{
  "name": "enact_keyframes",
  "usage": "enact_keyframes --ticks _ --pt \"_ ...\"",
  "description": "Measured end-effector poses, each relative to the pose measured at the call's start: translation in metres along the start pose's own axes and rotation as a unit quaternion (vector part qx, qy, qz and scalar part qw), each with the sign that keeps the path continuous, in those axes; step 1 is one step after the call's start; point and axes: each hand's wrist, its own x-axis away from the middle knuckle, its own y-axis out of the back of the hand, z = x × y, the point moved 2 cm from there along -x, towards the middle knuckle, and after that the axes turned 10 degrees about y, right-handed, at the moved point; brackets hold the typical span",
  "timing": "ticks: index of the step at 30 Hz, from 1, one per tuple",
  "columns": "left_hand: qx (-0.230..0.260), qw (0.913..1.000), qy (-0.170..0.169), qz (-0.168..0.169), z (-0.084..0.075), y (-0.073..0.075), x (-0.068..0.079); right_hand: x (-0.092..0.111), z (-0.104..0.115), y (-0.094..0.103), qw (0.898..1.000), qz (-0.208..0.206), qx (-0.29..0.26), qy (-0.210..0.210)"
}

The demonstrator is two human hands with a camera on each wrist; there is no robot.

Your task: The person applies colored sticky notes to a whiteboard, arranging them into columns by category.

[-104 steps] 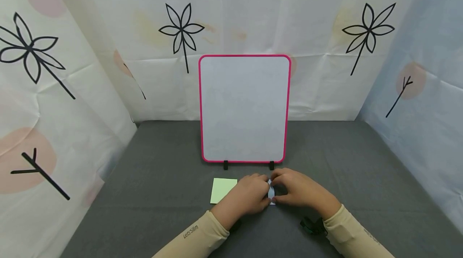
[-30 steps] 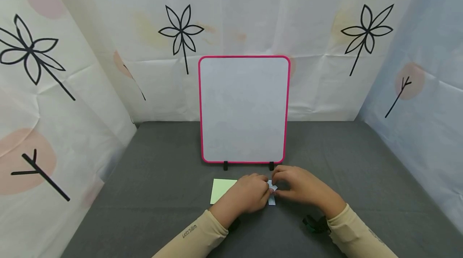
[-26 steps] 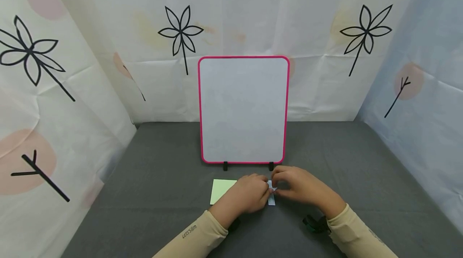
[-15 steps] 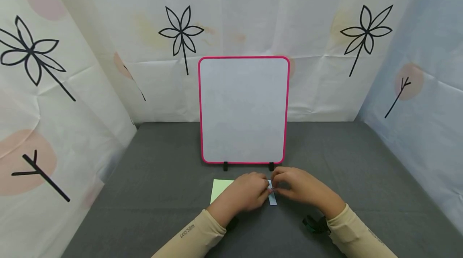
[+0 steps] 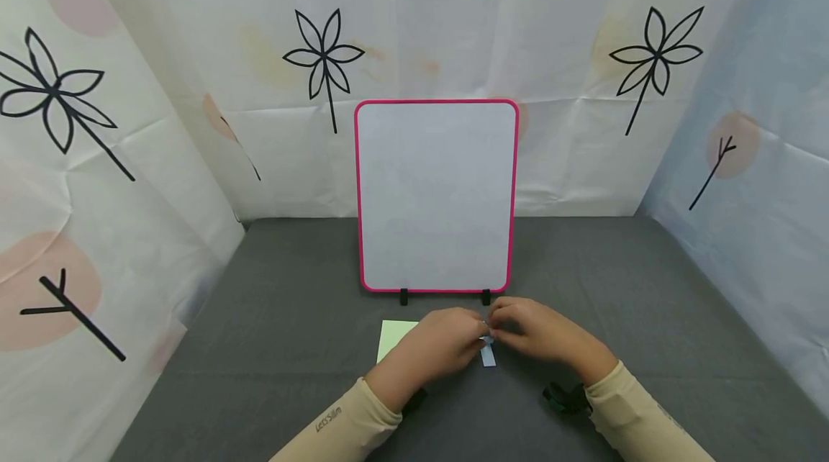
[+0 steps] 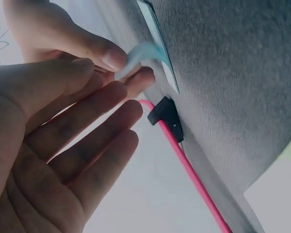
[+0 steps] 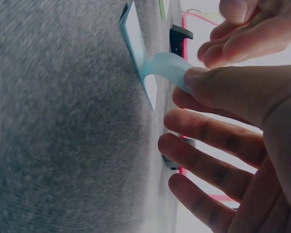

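A narrow light-blue pad of sticky index strips [image 5: 488, 357] lies on the grey cloth below the whiteboard. One translucent blue strip [image 7: 169, 68] curls up from this pad. My right hand [image 5: 540, 331] pinches the strip's free end between thumb [image 7: 199, 80] and forefinger, its other fingers spread loosely. My left hand [image 5: 443, 338] hovers just left of the strip, thumb near the forefinger and the remaining fingers extended. Nothing shows between its fingers in the left wrist view. Its back partly covers a pale green sticky-note pad [image 5: 393, 334] in the head view.
A white board [image 5: 437, 196] with a pink frame stands on black feet [image 5: 404, 296] behind the hands. A dark wrist strap [image 5: 565, 400] shows at the right sleeve. Patterned white fabric [image 5: 570, 152] encloses the grey table [image 5: 291, 289] at the back and sides.
The blue strip, earlier bowed low over its pad, is now lifted at one end in the right hand. The pad has turned slightly. My left hand has risen a little off it.
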Motion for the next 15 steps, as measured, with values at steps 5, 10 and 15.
enact_keyframes --ticks 5,10,15 --pt "-0.042 0.999 -0.016 -0.004 -0.007 -0.006 0.001 0.002 -0.004 -0.002 1.0 -0.011 0.004 0.005" --pt "-0.061 0.9981 -0.012 0.004 -0.013 -0.012 0.002 0.003 -0.007 -0.003 1.0 -0.016 -0.001 -0.001" --pt "-0.054 0.9983 -0.013 0.015 -0.016 -0.014 0.002 0.002 -0.008 -0.004 1.0 -0.017 -0.002 0.002"
